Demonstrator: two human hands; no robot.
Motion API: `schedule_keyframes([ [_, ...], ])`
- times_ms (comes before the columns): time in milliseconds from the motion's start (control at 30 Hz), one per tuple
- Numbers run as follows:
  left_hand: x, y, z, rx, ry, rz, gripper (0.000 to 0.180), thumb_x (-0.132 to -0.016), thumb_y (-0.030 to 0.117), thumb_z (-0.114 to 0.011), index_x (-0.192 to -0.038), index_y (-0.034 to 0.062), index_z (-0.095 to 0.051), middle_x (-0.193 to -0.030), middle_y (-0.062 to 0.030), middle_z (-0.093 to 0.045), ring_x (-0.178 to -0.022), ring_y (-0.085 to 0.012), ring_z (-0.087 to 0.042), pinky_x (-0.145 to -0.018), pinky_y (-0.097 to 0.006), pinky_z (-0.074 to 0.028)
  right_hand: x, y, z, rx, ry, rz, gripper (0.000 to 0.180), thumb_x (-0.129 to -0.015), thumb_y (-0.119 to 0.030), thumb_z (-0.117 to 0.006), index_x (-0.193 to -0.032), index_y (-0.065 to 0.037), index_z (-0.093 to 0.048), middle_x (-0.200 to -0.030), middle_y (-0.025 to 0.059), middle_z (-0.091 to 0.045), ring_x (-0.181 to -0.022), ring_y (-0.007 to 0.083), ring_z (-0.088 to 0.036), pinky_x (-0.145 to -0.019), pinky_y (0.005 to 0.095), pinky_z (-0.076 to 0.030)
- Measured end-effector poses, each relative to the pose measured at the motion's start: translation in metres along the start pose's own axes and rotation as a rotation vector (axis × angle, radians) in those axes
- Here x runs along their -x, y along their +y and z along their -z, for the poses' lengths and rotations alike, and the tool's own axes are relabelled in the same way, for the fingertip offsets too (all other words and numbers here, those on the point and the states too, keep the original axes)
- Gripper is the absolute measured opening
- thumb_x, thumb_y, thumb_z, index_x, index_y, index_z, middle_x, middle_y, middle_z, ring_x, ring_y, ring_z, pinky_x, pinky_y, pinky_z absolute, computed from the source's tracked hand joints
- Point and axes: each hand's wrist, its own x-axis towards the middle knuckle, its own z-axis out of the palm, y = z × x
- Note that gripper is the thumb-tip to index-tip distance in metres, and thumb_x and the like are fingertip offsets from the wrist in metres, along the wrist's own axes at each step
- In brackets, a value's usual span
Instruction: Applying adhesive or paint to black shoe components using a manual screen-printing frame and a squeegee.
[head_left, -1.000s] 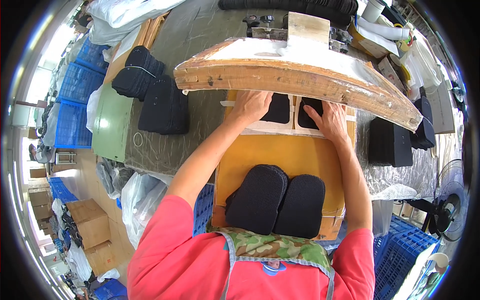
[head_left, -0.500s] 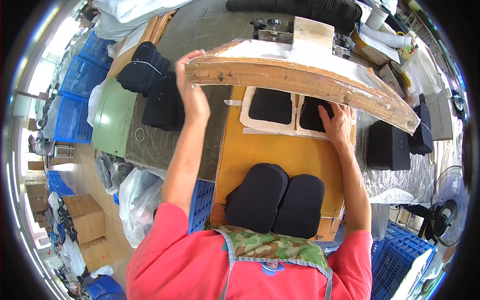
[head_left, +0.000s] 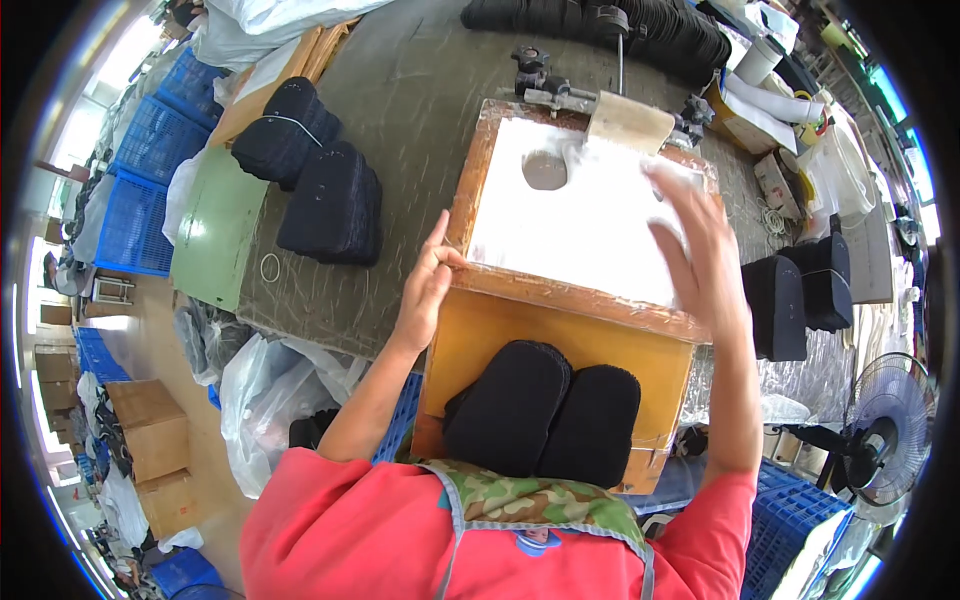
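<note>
Two bare hands worked a wooden-framed printing screen (head_left: 585,215) lowered flat over an orange board (head_left: 500,340) on a grey-covered table (head_left: 400,120). The left hand (head_left: 425,285) rested open-fingered against the frame's left edge; the right hand (head_left: 700,255), fingers spread and gripping nothing, hovered blurred over the white mesh. The frame looked freshly seated, so the next move seemingly called for an even sweep across the mesh, though no scraper showed. Two rounded stacks of black foam pieces (head_left: 545,415) sat at the board's near end; more dark stacks (head_left: 330,200) lay to the left.
</note>
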Motion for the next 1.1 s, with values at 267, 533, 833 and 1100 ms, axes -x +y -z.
schedule_keyframes([
  [267,0.007,-0.02,0.0,-0.046,0.001,0.019,0.007,-0.092,0.009,-0.053,-0.097,0.0044,-0.052,-0.16,-0.0212,-0.023,-0.096,-0.0106,-0.054,-0.082,-0.026,-0.044,-0.054,0.094,-0.078,0.231,-0.053,-0.096,0.028,-0.086,-0.008,-0.063,-0.113,-0.006,-0.06,-0.101,0.0128,-0.062,-0.1,0.0324,-0.06,-0.086,0.044,-0.048],
  [533,0.009,-0.023,-0.004,-0.01,0.033,0.013,0.006,-0.092,0.006,-0.053,-0.096,0.0035,-0.053,-0.159,-0.0202,-0.026,-0.085,-0.0079,-0.052,-0.077,-0.025,-0.045,-0.013,0.009,-0.067,-0.072,-0.173,-0.074,0.018,-0.084,-0.006,-0.064,-0.102,-0.005,-0.065,-0.089,0.0121,-0.065,-0.082,0.0304,-0.064,-0.073,0.0396,-0.051],
  [833,0.008,-0.021,-0.003,-0.004,0.035,0.011,0.006,-0.092,0.008,-0.053,-0.096,0.0037,-0.053,-0.159,-0.0219,-0.026,-0.089,-0.0087,-0.053,-0.079,-0.025,-0.045,-0.041,0.013,-0.113,-0.006,-0.049,0.033,0.017,-0.086,-0.003,-0.062,-0.103,-0.005,-0.066,-0.089,0.0121,-0.067,-0.083,0.0327,-0.064,-0.075,0.0422,-0.052],
  [1100,0.008,-0.024,-0.004,-0.039,0.051,-0.003,0.007,-0.092,0.011,-0.053,-0.096,0.0051,-0.054,-0.158,-0.0211,-0.028,-0.087,-0.0088,-0.052,-0.079,-0.025,-0.044,-0.02,0.081,-0.043,0.143,-0.019,-0.204,0.021,-0.083,-0.003,-0.06,-0.102,-0.008,-0.069,-0.097,0.0121,-0.07,-0.088,0.0315,-0.067,-0.077,0.0396,-0.054],
])
